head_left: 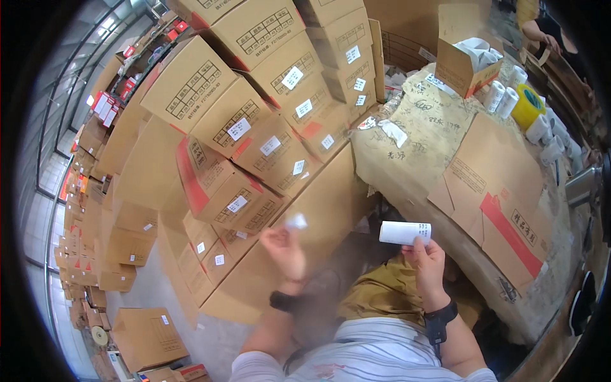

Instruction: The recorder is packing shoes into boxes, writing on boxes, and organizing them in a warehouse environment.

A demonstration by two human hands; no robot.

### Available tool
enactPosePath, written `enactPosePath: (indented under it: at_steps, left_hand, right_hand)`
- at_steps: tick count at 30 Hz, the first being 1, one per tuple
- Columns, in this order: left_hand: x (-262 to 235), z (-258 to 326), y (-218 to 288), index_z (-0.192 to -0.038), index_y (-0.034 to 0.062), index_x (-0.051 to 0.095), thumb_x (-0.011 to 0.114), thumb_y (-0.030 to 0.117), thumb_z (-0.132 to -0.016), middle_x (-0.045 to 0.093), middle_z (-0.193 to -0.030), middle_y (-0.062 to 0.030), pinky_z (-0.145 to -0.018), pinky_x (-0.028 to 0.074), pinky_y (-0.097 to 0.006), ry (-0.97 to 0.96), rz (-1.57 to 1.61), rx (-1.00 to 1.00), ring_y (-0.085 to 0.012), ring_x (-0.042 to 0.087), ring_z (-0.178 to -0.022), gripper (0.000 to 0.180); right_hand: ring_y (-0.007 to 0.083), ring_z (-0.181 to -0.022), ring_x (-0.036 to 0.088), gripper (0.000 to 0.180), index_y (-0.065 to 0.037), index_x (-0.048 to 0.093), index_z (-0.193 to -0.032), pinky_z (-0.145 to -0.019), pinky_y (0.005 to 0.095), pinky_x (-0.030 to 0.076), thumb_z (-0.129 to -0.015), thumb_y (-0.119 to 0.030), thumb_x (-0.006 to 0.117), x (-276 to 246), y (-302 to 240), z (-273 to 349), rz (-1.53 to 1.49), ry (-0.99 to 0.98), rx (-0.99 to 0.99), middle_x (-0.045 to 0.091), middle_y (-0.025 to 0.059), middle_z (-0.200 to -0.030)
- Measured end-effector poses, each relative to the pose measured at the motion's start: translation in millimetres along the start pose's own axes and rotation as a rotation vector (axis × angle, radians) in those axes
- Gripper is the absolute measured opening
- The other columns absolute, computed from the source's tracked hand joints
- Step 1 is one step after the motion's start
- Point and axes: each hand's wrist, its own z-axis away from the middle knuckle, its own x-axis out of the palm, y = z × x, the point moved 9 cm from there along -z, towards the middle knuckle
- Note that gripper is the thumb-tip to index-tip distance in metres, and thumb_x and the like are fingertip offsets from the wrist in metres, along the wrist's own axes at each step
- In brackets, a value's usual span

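My right hand [428,262] grips a white roll of labels [396,232] by its right end, with dark print showing on that end. My left hand [284,253] is raised in front of the stacked cartons, slightly smeared by motion. A small white label [296,221] sits at its fingertips, seemingly pinched there. Nearest to this hand is a brown carton [237,198] with a red band and a white label on its side. More cartons [270,143] rise behind it, most with one white label on the printed side.
On the right, a worn table [407,162] holds a flattened carton [503,184], an open box of white rolls [468,60], a yellow tape roll [529,102] and several loose white rolls [503,99]. A co-worker's arm [541,38] shows at top right. Another carton [149,337] stands on the floor at left.
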Motion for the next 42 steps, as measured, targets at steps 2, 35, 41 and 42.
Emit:
enactPosePath:
  at_steps: [2, 35, 41, 42]
  left_hand:
    - [-39, -38, -47, -0.107, 0.0029, 0.052, 0.059, -0.002, -0.086, 0.052, -0.102, -0.0029, -0.071, 0.044, -0.023, -0.118, -0.208, 0.094, -0.0089, 0.05, -0.08, 0.023]
    - [275, 99, 98, -0.104, 0.0001, 0.064, 0.062, 0.01, -0.084, 0.064, -0.096, -0.0138, -0.08, 0.049, -0.032, -1.309, 0.195, -0.07, -0.0228, 0.063, -0.09, 0.022]
    - [321, 99, 123, -0.108, 0.0021, 0.062, 0.07, 0.011, -0.077, 0.065, -0.096, -0.0103, -0.078, 0.049, -0.034, -1.322, 0.242, 0.238, -0.0252, 0.063, -0.089, 0.033]
    - [333, 86, 113, -0.112, 0.0026, 0.06, 0.069, 0.015, -0.077, 0.064, -0.101, -0.0109, -0.083, 0.047, -0.036, -1.26, 0.246, 0.252, -0.0263, 0.061, -0.094, 0.038]
  right_hand:
    - [0.0115, -0.075, 0.062, 0.022, 0.002, 0.064, -0.096, -0.072, 0.0257, 0.051, -0.094, -0.018, 0.057, 8, 4, 4, -0.018, -0.041, -0.006, 0.067, 0.0072, -0.085]
    - [0.013, -0.094, 0.058, 0.02, -0.002, 0.051, -0.112, -0.083, 0.0304, 0.051, -0.094, -0.01, 0.054, -54, -66, -1, -0.034, 0.023, -0.247, 0.059, 0.004, -0.103]
    - [0.0064, -0.088, 0.056, 0.023, 0.001, 0.059, -0.112, -0.081, 0.0237, 0.046, -0.096, -0.015, 0.054, -93, -97, -15, 0.052, 0.179, -0.297, 0.064, 0.0021, -0.1]
    - [0.0064, -0.088, 0.056, 0.023, 0.001, 0.059, -0.112, -0.081, 0.0237, 0.046, -0.096, -0.015, 0.054, -103, -106, -20, 0.058, 0.207, -0.314, 0.064, 0.0021, -0.1]
